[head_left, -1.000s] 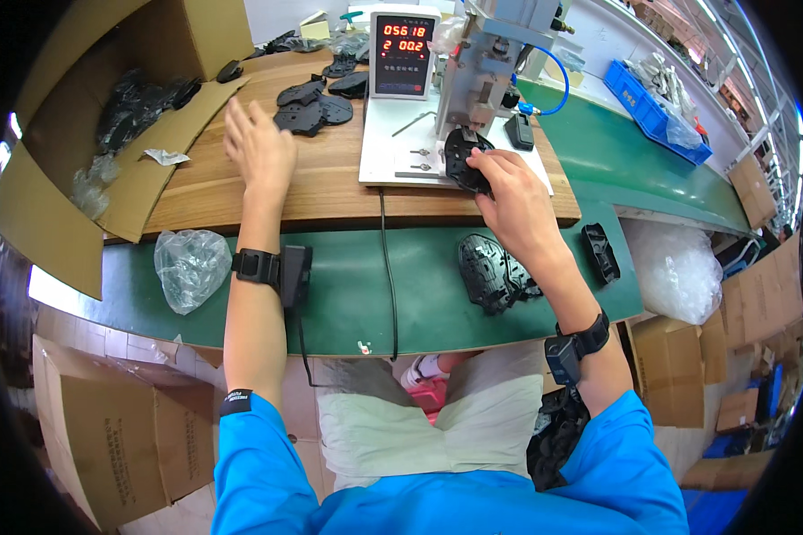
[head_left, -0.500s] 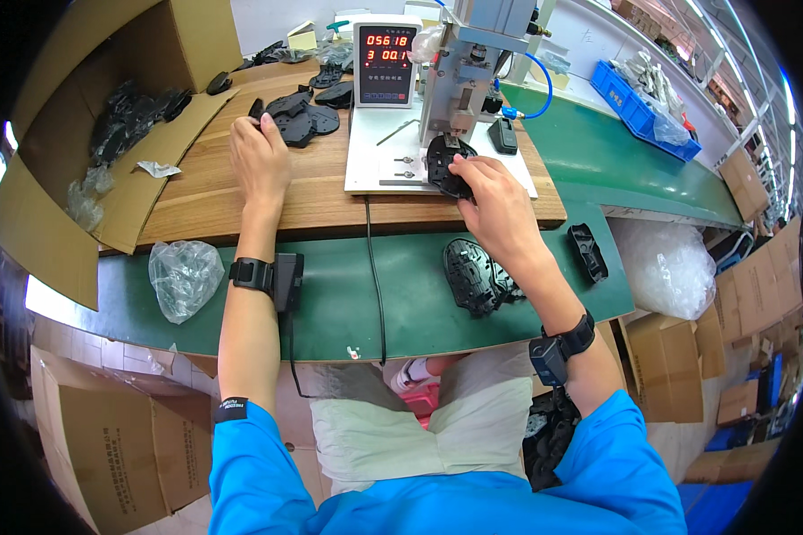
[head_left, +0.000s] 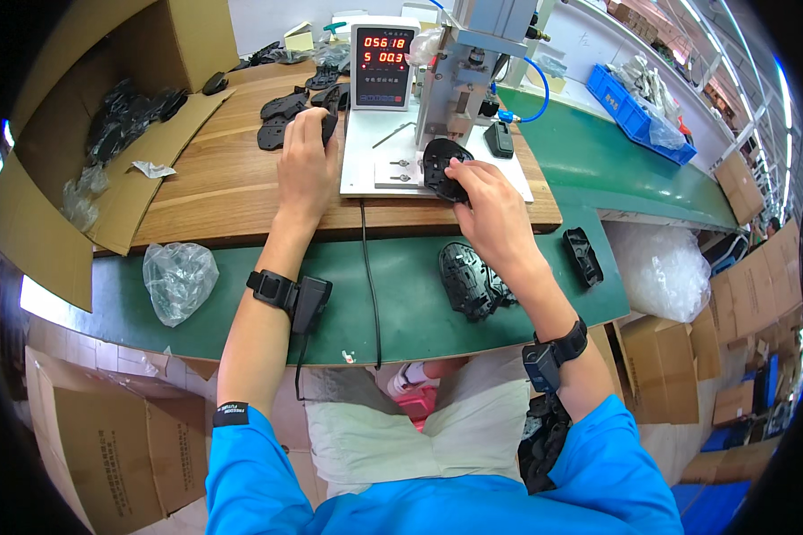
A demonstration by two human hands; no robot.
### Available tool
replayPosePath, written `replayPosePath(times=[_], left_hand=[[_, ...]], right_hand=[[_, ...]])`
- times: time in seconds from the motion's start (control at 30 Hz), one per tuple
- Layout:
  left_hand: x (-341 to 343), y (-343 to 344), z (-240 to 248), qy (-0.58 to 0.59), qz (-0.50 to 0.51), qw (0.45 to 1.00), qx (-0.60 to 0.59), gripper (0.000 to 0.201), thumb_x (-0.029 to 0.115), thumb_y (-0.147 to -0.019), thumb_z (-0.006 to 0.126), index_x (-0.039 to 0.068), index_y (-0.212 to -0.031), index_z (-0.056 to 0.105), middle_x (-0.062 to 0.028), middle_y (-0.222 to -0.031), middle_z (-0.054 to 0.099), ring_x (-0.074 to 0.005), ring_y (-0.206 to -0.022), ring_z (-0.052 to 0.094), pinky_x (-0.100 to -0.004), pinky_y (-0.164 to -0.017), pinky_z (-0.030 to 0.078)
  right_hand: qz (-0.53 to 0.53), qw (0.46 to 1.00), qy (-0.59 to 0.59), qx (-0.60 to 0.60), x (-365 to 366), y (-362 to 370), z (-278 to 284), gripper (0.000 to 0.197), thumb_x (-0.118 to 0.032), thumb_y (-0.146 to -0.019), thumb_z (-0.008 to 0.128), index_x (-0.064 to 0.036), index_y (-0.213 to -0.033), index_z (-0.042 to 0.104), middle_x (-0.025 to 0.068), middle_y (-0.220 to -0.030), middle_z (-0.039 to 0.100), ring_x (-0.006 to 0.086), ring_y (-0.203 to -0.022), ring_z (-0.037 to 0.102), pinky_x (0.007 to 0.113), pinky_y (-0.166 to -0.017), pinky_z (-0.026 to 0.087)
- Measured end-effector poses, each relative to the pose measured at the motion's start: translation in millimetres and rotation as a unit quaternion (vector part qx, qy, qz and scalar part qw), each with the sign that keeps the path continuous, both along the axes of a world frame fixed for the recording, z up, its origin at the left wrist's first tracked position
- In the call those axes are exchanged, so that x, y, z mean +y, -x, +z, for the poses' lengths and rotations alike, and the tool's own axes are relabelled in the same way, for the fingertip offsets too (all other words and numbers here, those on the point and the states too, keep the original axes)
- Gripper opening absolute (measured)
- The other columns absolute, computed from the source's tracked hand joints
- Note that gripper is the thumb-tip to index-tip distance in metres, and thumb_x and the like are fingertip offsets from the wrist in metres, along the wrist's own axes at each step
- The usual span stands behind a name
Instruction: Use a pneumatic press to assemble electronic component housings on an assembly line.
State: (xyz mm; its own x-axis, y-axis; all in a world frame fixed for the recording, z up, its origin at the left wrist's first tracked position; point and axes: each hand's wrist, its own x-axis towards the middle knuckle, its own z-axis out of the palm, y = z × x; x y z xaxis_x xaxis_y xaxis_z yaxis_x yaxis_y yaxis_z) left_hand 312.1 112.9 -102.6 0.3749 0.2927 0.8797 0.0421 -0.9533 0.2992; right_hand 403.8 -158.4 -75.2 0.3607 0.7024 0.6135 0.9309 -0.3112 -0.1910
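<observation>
Seen from the head camera, the right hand [head_left: 491,201] lies on a black plastic shell [head_left: 439,168] that sits on the white base plate [head_left: 366,165] of a small press machine [head_left: 473,62], fingers curled over its near edge, seemingly to steady the part under the machine's head; whether it pinches the shell or only presses on it cannot be told. The shell is dark, rounded and slightly domed, roughly oval, with its far part tucked under the machine column and its near part hidden by the fingers. The left hand [head_left: 305,165] reaches forward over the wooden table top [head_left: 214,196] and closes around another black piece [head_left: 326,127] at the edge of a loose heap of similar black parts [head_left: 285,111], likely because that heap is kept within easy reach on that side. Behind the plate stands a counter box with red digits [head_left: 382,52]. Nearer the body, on the green belt [head_left: 401,294], lie a pile of black shells [head_left: 471,278] just under the right forearm and a single narrow black part [head_left: 583,255] further right, apart from it. A crumpled clear bag [head_left: 178,276] rests on the belt to the left, and an open cardboard box [head_left: 80,134] holding more dark parts stands beside the table. Each wrist wears a band carrying a small black device.
</observation>
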Motion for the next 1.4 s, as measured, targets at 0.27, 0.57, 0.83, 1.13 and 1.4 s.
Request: replayPosePath(times=[0.27,0.57,0.83,1.13,1.4], left_hand=[[-8.7,-0.6,3.1,-0.012,-0.059,0.998,-0.010,0.028,0.001,-0.100,0.065,-0.001,-0.126,0.055,-0.0225,-0.124,0.064,-0.0432,-0.117,0.063,-0.0483,-0.101,0.051],[-12.0,-7.0,-0.1,-0.025,-0.077,0.995,-0.055,0.031,0.000,-0.096,0.067,0.000,-0.123,0.052,-0.0223,-0.123,0.062,-0.0435,-0.114,0.062,-0.0494,-0.097,0.052],[-31.7,8.7,4.1,-0.128,-0.221,0.967,-0.017,0.044,0.007,-0.070,0.077,0.003,-0.111,0.060,-0.0163,-0.114,0.067,-0.0373,-0.099,0.070,-0.0458,-0.081,0.059],[-89.5,-5.2,7.7,-0.161,-0.238,0.950,0.121,0.054,-0.003,-0.069,0.078,0.004,-0.119,0.060,-0.0140,-0.130,0.065,-0.0366,-0.122,0.064,-0.0465,-0.099,0.056],[-110.0,-11.9,9.8,-0.188,-0.138,0.956,0.175,0.066,0.005,-0.077,0.082,0.010,-0.140,0.062,-0.0088,-0.133,0.066,-0.0298,-0.120,0.063,-0.0451,-0.105,0.050]], right_hand=[[-0.008,1.000,0.001,0.010,0.1,0.2,-0.1,0.046,0.005,-0.081,0.072,0.0018,-0.126,0.068,0.0200,-0.128,0.070,0.0386,-0.125,0.063,0.048,-0.106,0.053],[-0.011,1.000,-0.010,-0.002,-0.9,-5.3,5.4,0.041,0.003,-0.082,0.072,0.0005,-0.122,0.069,0.0202,-0.122,0.071,0.0390,-0.120,0.065,0.049,-0.103,0.053],[0.023,0.990,-0.069,0.120,-52.2,4.8,27.9,0.035,0.002,-0.085,0.069,-0.0008,-0.120,0.067,0.0206,-0.111,0.071,0.0393,-0.109,0.068,0.046,-0.095,0.054],[-0.075,0.980,-0.110,0.145,-147.9,17.5,-59.5,0.050,0.009,-0.081,0.065,-0.0006,-0.130,0.063,0.0194,-0.136,0.065,0.0393,-0.131,0.059,0.047,-0.115,0.045],[-0.002,0.984,-0.069,0.165,-154.1,21.0,-49.0,0.050,-0.002,-0.078,0.071,-0.0013,-0.128,0.065,0.0172,-0.137,0.065,0.0393,-0.132,0.055,0.048,-0.116,0.043]])
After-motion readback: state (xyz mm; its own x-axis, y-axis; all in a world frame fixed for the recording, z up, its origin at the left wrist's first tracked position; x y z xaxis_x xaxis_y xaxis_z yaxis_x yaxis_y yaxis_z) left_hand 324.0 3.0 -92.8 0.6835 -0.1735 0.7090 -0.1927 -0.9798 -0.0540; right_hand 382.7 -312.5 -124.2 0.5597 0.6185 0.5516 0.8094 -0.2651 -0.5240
